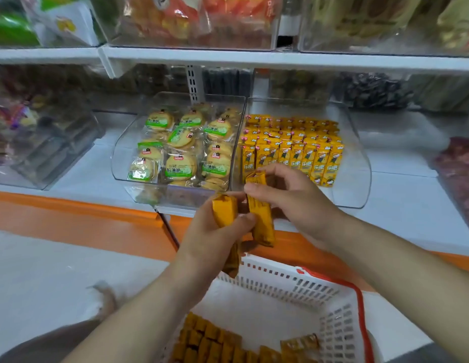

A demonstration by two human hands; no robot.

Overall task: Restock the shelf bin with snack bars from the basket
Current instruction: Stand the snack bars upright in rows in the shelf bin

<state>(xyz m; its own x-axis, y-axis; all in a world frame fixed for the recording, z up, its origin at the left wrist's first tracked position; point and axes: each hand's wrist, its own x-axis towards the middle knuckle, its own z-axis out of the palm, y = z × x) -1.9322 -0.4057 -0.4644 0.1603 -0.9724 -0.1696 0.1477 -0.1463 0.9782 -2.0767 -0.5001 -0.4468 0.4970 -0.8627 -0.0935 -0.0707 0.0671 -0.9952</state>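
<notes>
Labels | bin bars (304,158) 乐吧 | biscuit packs (180,166) 薄脆 | held bars (262,224) unreadable

Two hands (215,237) (296,203), one basket (280,282), dozens of bars (293,153).

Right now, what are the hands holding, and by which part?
The left hand grips one snack bar round its middle; the right hand pinches another bar near its top.

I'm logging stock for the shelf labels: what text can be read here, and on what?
"乐吧": on the binned snack bars.
"薄脆": on the green labels of the cracker packets.
Held bars, basket bars and upper-shelf bags: too blurred to read.
</notes>
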